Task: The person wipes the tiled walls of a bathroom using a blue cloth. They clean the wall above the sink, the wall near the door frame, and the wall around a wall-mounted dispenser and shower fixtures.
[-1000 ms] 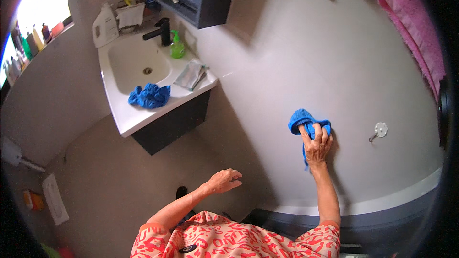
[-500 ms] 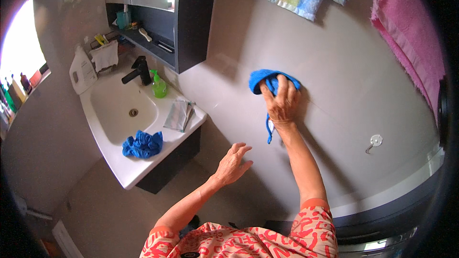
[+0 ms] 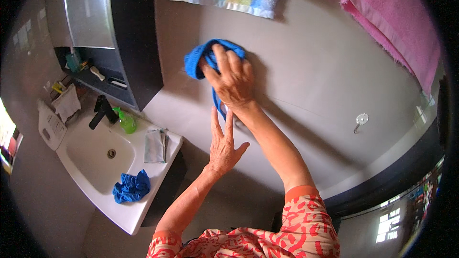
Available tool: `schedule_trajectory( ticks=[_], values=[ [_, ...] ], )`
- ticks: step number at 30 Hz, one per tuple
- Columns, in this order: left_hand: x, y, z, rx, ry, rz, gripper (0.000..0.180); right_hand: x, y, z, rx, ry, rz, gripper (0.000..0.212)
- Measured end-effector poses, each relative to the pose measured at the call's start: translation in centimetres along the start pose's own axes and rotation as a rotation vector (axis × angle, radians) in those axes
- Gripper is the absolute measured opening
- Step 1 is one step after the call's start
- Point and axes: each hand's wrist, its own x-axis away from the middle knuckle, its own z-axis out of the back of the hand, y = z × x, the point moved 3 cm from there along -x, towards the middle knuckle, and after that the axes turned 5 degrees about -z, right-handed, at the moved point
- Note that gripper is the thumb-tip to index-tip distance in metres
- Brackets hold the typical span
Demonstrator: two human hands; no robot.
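Against the grey wall (image 3: 306, 62), my right hand (image 3: 235, 82) presses a bunched blue cloth (image 3: 193, 61), its fingers bent over the fabric. A thin blue strip of the cloth dangles below the palm. My left hand (image 3: 223, 150) holds nothing; its fingers are stretched up and apart, just under the right wrist and close to that strip. Whether its fingertips touch the wall, I cannot tell. A second crumpled blue cloth (image 3: 132, 187) lies on the near rim of the white washbasin (image 3: 162, 169), away from both hands.
A dark mirror cabinet (image 3: 136, 33) juts out left of the right hand. Around the basin stand a black tap (image 3: 101, 110), a green pump bottle (image 3: 125, 122), a folded grey cloth (image 3: 155, 145) and a white jug (image 3: 51, 126). Towels hang above, one pink (image 3: 392, 24); a hook (image 3: 362, 120) sits right.
My right hand has slid the blue cloth up and left along the wall, toward the cabinet. My left hand has risen closer to the right wrist, fingers now straighter. The view has shifted too.
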Motion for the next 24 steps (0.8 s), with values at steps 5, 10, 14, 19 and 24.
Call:
schedule_trajectory(
  ticks=[5, 10, 14, 19, 24],
  values=[
    [-2.0, 0.1, -1.3, 0.016, 0.102, -0.03, 0.123, 4.0, 6.7, 5.4, 0.2, -0.034, -0.148, 0.022],
    [-3.0, -1.2, -2.2, -0.074, 0.125, -0.051, 0.13, 7.0, 12.2, 10.4, 0.443, 0.101, -0.239, 0.016],
    [-3.1, -1.5, -3.0, -0.212, 0.099, -0.061, 0.127, 7.2, 13.7, 12.9, 0.615, 0.13, -0.298, 0.026],
    [-3.0, -1.8, -4.1, -0.302, 0.143, -0.077, 0.126, 6.0, 11.6, 9.5, 0.431, 0.159, -0.272, 0.014],
    [-3.0, -2.3, -3.8, -0.339, 0.19, -0.072, 0.095, 1.9, 7.6, 5.4, 0.326, 0.153, -0.239, 0.017]
  ],
)
